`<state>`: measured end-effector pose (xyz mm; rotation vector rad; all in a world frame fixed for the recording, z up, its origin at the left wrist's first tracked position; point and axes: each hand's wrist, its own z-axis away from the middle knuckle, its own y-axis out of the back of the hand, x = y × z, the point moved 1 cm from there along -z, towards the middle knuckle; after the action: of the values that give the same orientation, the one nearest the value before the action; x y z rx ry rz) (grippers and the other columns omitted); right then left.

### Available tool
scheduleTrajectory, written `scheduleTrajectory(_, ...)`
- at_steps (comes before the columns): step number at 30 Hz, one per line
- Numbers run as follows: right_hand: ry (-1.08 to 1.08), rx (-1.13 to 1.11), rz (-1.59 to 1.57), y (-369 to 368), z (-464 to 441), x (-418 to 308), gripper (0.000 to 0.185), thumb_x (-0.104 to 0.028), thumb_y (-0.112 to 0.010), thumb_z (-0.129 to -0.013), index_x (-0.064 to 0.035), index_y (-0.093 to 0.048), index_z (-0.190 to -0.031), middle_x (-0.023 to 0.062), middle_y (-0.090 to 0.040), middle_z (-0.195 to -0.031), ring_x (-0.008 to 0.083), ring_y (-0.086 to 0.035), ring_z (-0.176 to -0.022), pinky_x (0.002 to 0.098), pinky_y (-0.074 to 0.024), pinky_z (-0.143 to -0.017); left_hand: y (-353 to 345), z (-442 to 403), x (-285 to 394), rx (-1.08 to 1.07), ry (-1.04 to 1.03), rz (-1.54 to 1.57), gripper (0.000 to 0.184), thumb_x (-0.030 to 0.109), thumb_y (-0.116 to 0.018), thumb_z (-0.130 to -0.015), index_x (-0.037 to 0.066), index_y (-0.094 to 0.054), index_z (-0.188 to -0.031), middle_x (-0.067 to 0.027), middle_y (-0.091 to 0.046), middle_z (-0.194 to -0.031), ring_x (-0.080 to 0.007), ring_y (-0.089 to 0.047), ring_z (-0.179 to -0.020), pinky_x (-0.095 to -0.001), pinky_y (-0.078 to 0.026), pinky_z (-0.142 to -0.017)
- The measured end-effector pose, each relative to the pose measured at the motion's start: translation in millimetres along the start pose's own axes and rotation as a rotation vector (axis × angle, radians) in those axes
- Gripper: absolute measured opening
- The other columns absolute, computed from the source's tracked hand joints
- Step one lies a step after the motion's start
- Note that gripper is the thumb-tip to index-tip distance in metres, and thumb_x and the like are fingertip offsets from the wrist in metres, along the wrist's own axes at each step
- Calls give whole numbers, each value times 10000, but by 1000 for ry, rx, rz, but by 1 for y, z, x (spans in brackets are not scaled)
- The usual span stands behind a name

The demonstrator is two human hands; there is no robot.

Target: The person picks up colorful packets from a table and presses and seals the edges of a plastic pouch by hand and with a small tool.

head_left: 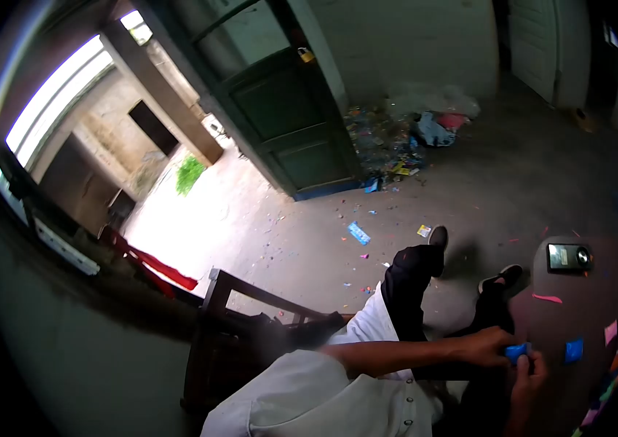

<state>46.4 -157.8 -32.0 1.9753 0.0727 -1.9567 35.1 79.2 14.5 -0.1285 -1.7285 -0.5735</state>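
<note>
Left hand [489, 345] and right hand [529, 374] beside the table [553, 328], fingers closed narrow around a blue packet [516, 354], second blue packet [574, 351] to the right, pink strip [547, 298] and boxy device [568, 258] farther off, litter [389, 149] beyond.

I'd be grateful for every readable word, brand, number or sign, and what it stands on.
No text can be read.
Light blue rectangular wrapper: any print too blurred.
Dark rectangular device: any markings too small.
Held shiny blue packet: nothing legible.
</note>
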Motion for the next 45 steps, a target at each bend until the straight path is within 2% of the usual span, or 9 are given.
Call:
scheduleTrajectory(5,140,-33,113,-17,-16,30,169,-183,-595,-1003,-15,-616,-1019,-1,-561,-870,78,-495,-799,256,-421,-724,9,19,-2,220,40,97,241,198,-716,-881,-19,-645,-958,-183,-664,-808,-326,-664,-748,-433,-512,-694)
scheduleTrajectory(15,49,152,-84,4,3,41,181,-183,-564,-1031,-19,-592,-1102,13,-571,-990,107,-527,-903,243,-433,-772,-16,-28,1,121,60,68,223,184,-672,-915,-38,-649,-911,-194,-636,-772,-308,-647,-713,-427,-488,-655)
scheduleTrajectory(21,41,159,-165,19,-4,44,248,-208,-569,-1037,-6,-605,-1175,66,-615,-1069,145,-572,-973,292,-476,-834,-45,-53,-19,261,-38,100,189,158,-667,-888,-30,-657,-901,-191,-649,-795,-313,-655,-721,-417,-504,-654)
scheduleTrajectory(24,-183,92,169,17,6,2,304,-211,-607,-1015,-14,-658,-1241,169,-700,-1085,234,-668,-933,313,-550,-813,-50,-55,-24,283,-69,81,176,149,-658,-887,-25,-666,-910,-197,-660,-810,-322,-670,-741,-414,-515,-659)
scheduleTrajectory(26,3,165,94,7,4,-10,311,-200,-595,-1016,30,-657,-1215,179,-702,-1079,247,-669,-950,344,-545,-824,-45,-54,-25,297,-102,53,173,148,-654,-889,-23,-669,-913,-202,-664,-816,-328,-679,-754,-413,-520,-662)
scheduleTrajectory(29,-47,143,76,4,4,-55,302,-200,-575,-1020,51,-671,-1157,179,-703,-1042,252,-664,-952,359,-543,-827,-42,-54,-22,196,-13,140,184,157,-645,-903,-18,-688,-936,-229,-686,-876,-355,-692,-791,-431,-534,-694)
scheduleTrajectory(33,-108,265,42,3,0,-53,291,-203,-563,-1024,48,-687,-1105,185,-701,-1011,268,-666,-910,373,-542,-805,-53,-58,-30,292,-88,48,178,151,-667,-888,-26,-654,-903,-178,-628,-758,-264,-634,-684,-403,-500,-634)
scheduleTrajectory(35,15,209,336,7,0,-67,279,-204,-578,-1017,41,-700,-1072,195,-703,-1009,295,-668,-868,392,-541,-782,-58,-60,-38,322,-102,43,177,146,-664,-895,-31,-648,-895,-185,-622,-750,-268,-633,-679,-406,-499,-633)
scheduleTrajectory(45,213,342,260,8,-2,-28,256,-198,-590,-1011,27,-709,-1035,195,-711,-985,332,-662,-885,434,-536,-811,-64,-67,-34,344,-16,29,196,154,-640,-898,-41,-621,-900,-219,-621,-797,-306,-641,-725,-435,-505,-674)
